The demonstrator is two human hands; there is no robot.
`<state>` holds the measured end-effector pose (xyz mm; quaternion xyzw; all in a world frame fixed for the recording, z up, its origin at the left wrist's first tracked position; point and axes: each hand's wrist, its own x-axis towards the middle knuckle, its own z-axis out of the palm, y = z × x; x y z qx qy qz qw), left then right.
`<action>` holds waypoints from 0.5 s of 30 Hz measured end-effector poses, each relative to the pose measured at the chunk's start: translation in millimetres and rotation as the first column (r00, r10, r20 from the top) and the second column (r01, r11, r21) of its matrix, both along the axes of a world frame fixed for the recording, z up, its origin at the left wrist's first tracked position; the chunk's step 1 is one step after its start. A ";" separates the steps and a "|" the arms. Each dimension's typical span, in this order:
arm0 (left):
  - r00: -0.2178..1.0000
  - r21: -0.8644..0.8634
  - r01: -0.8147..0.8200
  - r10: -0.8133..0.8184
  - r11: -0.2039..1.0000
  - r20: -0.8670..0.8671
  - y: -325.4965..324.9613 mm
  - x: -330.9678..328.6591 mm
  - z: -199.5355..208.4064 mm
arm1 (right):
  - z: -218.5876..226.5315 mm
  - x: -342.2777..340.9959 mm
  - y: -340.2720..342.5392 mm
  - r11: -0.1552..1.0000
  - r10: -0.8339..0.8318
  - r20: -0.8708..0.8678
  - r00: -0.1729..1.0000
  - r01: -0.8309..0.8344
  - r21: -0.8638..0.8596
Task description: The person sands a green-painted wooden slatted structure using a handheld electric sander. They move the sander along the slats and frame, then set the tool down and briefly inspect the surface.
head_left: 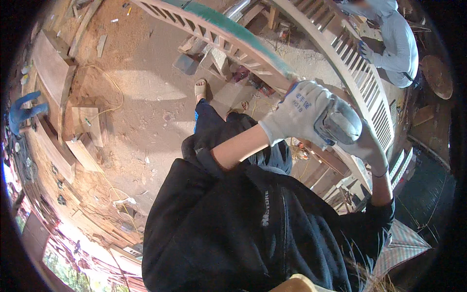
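Note:
In front of me, my left hand (pixel 299 114) wears a white work glove with blue print and reaches in from the left, its fingers closed. Against its finger side is a rounded grey thing (pixel 343 121) with a dark edge; I cannot tell whether it is a tool or part of a glove. From the right comes my right hand (pixel 370 150), also gloved, closed at that same grey thing, its fingers mostly hidden. Just beyond my left hand ends a curved wooden rail (pixel 228 36) with slots and a green strip along it.
A second curved slatted frame (pixel 355 63) arcs past on the right, where a person in light clothing (pixel 396 44) has a gloved hand on it. Curved boards (pixel 51 68) and a yellow cord (pixel 114 82) lie at left, near a blue-sleeved arm (pixel 24 112). Wood pieces (pixel 331 180) lie below my hands.

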<state>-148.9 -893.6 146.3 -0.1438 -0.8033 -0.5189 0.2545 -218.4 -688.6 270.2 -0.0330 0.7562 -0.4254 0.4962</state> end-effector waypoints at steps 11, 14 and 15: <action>0.997 -0.007 0.069 -0.069 0.998 0.018 -9.6 -8.9 3.3 | -2.0 -0.8 4.9 0.940 0.280 -0.379 0.882 -0.172 0.293; 0.995 -0.048 0.074 -0.071 0.996 0.068 -12.1 -9.4 4.5 | 2.2 -0.7 1.4 0.993 0.069 -0.323 0.944 -0.035 0.111; 0.995 -0.047 0.072 -0.069 0.996 0.072 -14.1 -10.6 4.0 | 2.7 -3.2 -0.1 0.993 0.084 -0.282 0.956 -0.055 0.106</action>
